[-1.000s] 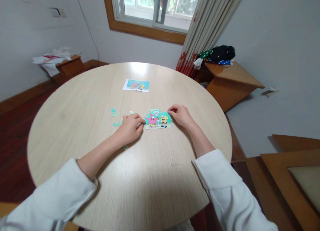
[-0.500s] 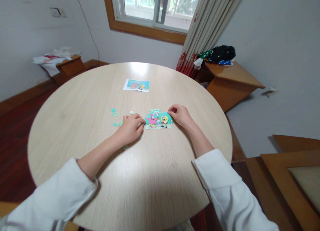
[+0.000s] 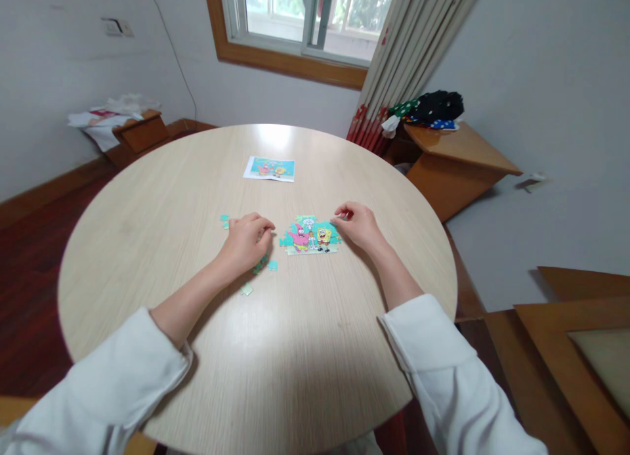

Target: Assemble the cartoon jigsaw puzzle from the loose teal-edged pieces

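A partly assembled jigsaw puzzle (image 3: 311,237) with a pink starfish and a yellow sponge figure lies flat on the round table. At its upper right edge, my right hand (image 3: 358,225) is closed, thumb and fingertips together against the border. My left hand (image 3: 247,243) hovers left of the puzzle, apart from it, palm down, fingers loosely bent and thumb apart, holding nothing I can see. Loose puzzle pieces lie around and partly under it: a turquoise piece (image 3: 272,265), a pale green piece (image 3: 247,289) and another turquoise one (image 3: 225,217). Some pieces are hidden by the hand.
A printed picture (image 3: 270,169) of the same scene lies farther back on the pale wooden table (image 3: 315,350). Beyond the table, a wooden stand (image 3: 457,153) holds dark cloth at right, and a small cabinet (image 3: 142,133) holds papers at left. A window and curtain are behind.
My left hand has drawn away from the puzzle's left edge, uncovering a piece on that edge and loose pieces below. My right hand has hardly moved.
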Tool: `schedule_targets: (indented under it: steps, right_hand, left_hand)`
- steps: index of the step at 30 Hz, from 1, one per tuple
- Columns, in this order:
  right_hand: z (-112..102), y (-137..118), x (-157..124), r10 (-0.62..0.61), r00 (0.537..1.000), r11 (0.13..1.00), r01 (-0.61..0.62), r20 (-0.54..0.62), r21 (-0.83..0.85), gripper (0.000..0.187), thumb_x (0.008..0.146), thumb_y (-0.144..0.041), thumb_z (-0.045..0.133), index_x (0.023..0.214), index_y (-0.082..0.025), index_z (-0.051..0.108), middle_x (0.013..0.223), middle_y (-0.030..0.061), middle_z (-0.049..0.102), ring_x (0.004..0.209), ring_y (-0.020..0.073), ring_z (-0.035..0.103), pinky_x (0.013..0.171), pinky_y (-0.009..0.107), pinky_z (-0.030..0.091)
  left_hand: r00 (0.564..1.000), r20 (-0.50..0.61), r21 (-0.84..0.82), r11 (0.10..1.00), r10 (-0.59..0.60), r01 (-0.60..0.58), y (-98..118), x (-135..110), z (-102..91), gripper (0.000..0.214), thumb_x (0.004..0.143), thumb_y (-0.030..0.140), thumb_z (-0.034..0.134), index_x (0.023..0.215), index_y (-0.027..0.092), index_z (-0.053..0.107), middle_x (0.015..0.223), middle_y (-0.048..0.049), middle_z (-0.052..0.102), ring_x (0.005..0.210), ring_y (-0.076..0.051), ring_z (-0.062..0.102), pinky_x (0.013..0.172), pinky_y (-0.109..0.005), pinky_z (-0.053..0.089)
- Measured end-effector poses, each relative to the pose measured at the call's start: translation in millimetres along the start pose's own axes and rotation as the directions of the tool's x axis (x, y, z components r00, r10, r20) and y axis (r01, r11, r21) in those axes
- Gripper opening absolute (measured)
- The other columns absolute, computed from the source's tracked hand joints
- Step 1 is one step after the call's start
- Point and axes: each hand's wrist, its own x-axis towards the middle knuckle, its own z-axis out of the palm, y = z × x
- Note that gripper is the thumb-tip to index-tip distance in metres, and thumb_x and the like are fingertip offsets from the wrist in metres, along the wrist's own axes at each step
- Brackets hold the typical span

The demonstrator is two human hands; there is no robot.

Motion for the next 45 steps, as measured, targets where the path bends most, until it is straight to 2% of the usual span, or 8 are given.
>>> schedule_targets:
  steps: [5,10,16,24,29,36,41,45]
  right_hand:
    - [0,1,0,0.04,0.996,0.999,-0.038,0.078,-0.028,0.011,0.062,-0.024,0.069,0.067,-0.018,0.062,0.067,-0.001,0.06,0.063,0.013,0.05,0.065,0.028,0.039]
    - [0,-3,0,0.014,1.0,1.0,-0.014,0.005,-0.022,0.006,0.065,-0.022,0.065,0.066,-0.017,0.062,0.065,-0.001,0.058,0.061,0.0125,0.049,0.063,0.027,0.038]
    - [0,-9,-2,0.024,0.999,1.0,-0.024,-0.028,-0.003,0.004,0.066,-0.02,0.063,0.064,-0.018,0.061,0.063,-0.001,0.057,0.061,0.0127,0.048,0.061,0.026,0.037]
    - [1,-9,-3,-0.012,1.0,1.0,0.012,-0.003,-0.003,0.002,0.067,-0.02,0.062,0.066,-0.018,0.061,0.064,-0.0012,0.057,0.061,0.013,0.05,0.061,0.026,0.037]
    - [2,-9,-3,-0.016,1.0,1.0,0.016,0.006,-0.006,0.003,0.067,-0.021,0.061,0.066,-0.018,0.061,0.065,-0.0008,0.057,0.061,0.013,0.05,0.061,0.026,0.037]
    - [1,-12,-4,-0.007,1.0,1.0,0.007,0.022,-0.006,0.003,0.068,-0.021,0.061,0.067,-0.018,0.062,0.066,-0.0005,0.058,0.061,0.0128,0.049,0.063,0.027,0.038]
    - [1,-12,-4,-0.003,0.999,1.0,0.003,0.033,-0.004,0.003,0.068,-0.021,0.061,0.068,-0.018,0.062,0.066,-0.0005,0.057,0.062,0.0132,0.05,0.063,0.027,0.038]
    - [1,-11,-5,-0.024,0.999,1.0,0.024,0.035,0.002,0.004,0.067,-0.022,0.061,0.068,-0.018,0.061,0.065,-0.0008,0.057,0.062,0.0131,0.05,0.063,0.027,0.039]
  left_hand:
    - [0.996,-0.045,0.03,0.996,-0.08,0.081,-8,4,-5.4,0.026,0.081,0.018,0.044,0.088,0.015,0.069,0.093,-0.0088,0.067,0.088,-0.022,0.06,0.087,-0.04,0.036]
    - [0.971,-0.121,0.035,0.977,-0.206,0.211,-28,13,-16.7,0.025,0.082,0.022,0.046,0.089,0.016,0.069,0.095,-0.0087,0.07,0.083,-0.021,0.06,0.084,-0.037,0.038]
    - [0.951,-0.11,0.059,0.953,-0.29,0.297,-49,21,-26.3,0.027,0.08,0.02,0.048,0.094,0.014,0.071,0.099,-0.0114,0.071,0.085,-0.023,0.061,0.08,-0.036,0.04]
    - [0.98,-0.077,-0.001,0.983,-0.183,0.184,-52,21,-21.3,0.03,0.079,0.021,0.049,0.095,0.014,0.073,0.099,-0.0117,0.07,0.088,-0.023,0.061,0.082,-0.035,0.041]
    - [0.978,-0.051,-0.003,0.979,-0.204,0.205,-52,21,-25.0,0.028,0.079,0.028,0.052,0.091,0.016,0.074,0.091,-0.0102,0.072,0.083,-0.023,0.062,0.079,-0.035,0.041]
    - [0.96,0.191,0.011,0.978,-0.206,0.208,-44,19,-31.1,0.027,0.069,0.038,0.065,0.084,0.017,0.073,0.08,-0.0072,0.071,0.076,-0.022,0.061,0.071,-0.033,0.04]
    - [0.953,0.222,0.015,0.978,-0.205,0.207,-42,18,-28.6,0.023,0.068,0.035,0.064,0.081,0.017,0.071,0.076,-0.0061,0.069,0.071,-0.02,0.06,0.067,-0.031,0.04]
    - [0.955,0.205,-0.011,0.975,-0.216,0.223,-42,18,-25.5,0.017,0.068,0.031,0.062,0.075,0.018,0.069,0.07,-0.0048,0.069,0.068,-0.02,0.06,0.066,-0.031,0.04]
